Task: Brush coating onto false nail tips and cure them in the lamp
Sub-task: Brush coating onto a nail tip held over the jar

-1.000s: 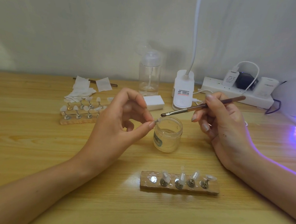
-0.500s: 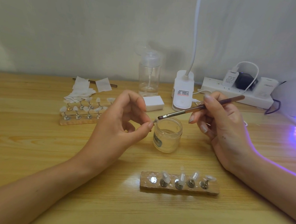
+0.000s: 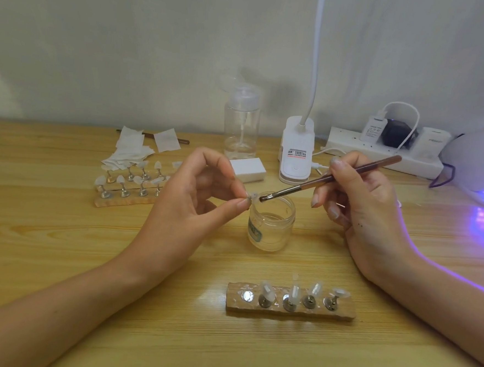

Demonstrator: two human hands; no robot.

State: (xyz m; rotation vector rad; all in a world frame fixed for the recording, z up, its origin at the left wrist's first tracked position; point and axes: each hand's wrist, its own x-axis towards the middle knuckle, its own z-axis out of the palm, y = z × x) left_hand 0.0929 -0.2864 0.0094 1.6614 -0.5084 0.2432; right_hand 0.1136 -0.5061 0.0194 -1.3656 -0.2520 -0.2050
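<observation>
Entry logged from my remote seat, dial centred on the open glass jar (image 3: 271,222). Hazards, nearest first. At 6 o'clock the near wooden holder (image 3: 346,310) lies between both forearms, and I judge a dropped wrist could topple its stands. Over the jar's rim at 10 o'clock, the left hand (image 3: 194,200) pinches one false nail tip (image 3: 252,196) between thumb and forefinger. The right hand (image 3: 359,203), toward 3 o'clock, grips the brush (image 3: 330,176) like a pen, bristles touching that tip. Likely faults are a heavy brush load running onto the pinching fingers, or bristle pressure flicking the tip out of the pinch into the jar below. Tally, near to far:

- near holder, one, with five metal discs, four carrying tips on stands and the leftmost bare
- jar, one
- held tip, one
- brush in use, one
- white block (image 3: 247,169), one, 11 o'clock
- far holder (image 3: 119,200), one, between 9 and 10 o'clock, two rows, roughly nine tips, exact count unsure
- wipes (image 3: 131,149), a loose pile, uncounted
- thin stick (image 3: 182,141) behind them, one
- pump bottle (image 3: 240,126), one, 11 o'clock
- clip lamp (image 3: 295,155), one, 12 o'clock
- power strip (image 3: 380,153), one, 2 o'clock, three plugs
- curing lamp (image 3: 477,154), one, nearly 3 o'clock, glowing violet, well apart from the tip
</observation>
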